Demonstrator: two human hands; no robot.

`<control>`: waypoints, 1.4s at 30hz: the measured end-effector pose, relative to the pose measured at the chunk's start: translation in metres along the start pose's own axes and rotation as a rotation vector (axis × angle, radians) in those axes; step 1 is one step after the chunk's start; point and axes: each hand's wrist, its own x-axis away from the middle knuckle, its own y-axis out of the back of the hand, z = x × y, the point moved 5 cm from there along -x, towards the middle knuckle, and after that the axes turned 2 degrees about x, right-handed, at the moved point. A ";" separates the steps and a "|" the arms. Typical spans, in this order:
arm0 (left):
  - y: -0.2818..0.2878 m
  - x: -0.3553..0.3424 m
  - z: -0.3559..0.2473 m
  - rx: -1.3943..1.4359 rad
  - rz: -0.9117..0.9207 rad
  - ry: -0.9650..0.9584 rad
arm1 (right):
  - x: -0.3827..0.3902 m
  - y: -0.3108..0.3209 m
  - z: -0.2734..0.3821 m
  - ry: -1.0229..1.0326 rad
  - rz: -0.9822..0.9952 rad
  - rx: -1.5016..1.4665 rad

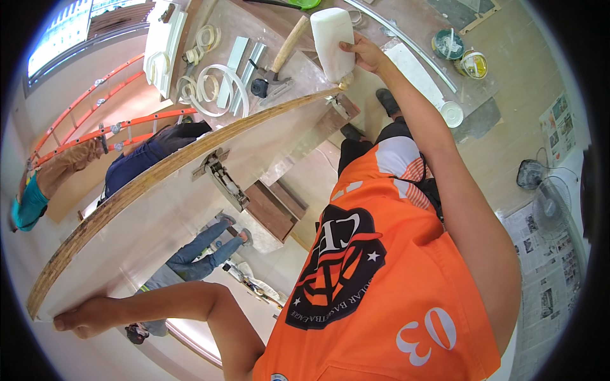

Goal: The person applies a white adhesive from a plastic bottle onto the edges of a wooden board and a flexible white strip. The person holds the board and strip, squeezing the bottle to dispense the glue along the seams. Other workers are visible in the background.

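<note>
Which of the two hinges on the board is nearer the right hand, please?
The hinge at the upper-right end of the board, near the white bottle; the other hinge sits farther left.

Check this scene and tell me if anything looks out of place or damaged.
Nothing looks clearly broken or spilled. It is untidy, though: loose coils of pale strip lie jumbled near the hammer, and the white-and-yellow tub looks smeared. The board at the left hand has a raw brown edge, unlike its pale face.
</note>
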 end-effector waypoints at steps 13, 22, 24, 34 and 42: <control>0.003 -0.003 0.000 0.041 -0.010 -0.042 | 0.003 -0.024 0.012 0.029 0.066 -0.028; 0.011 -0.001 0.005 -0.002 -0.024 0.010 | 0.006 -0.024 0.018 0.025 0.033 0.031; 0.011 -0.004 0.007 0.015 -0.016 0.021 | 0.000 -0.013 0.010 0.020 -0.011 0.059; 0.007 0.002 0.003 0.032 -0.007 -0.015 | 0.014 -0.001 0.002 0.028 -0.033 -0.146; 0.003 0.000 0.000 0.078 -0.009 -0.064 | 0.009 0.012 -0.008 0.020 -0.113 -0.050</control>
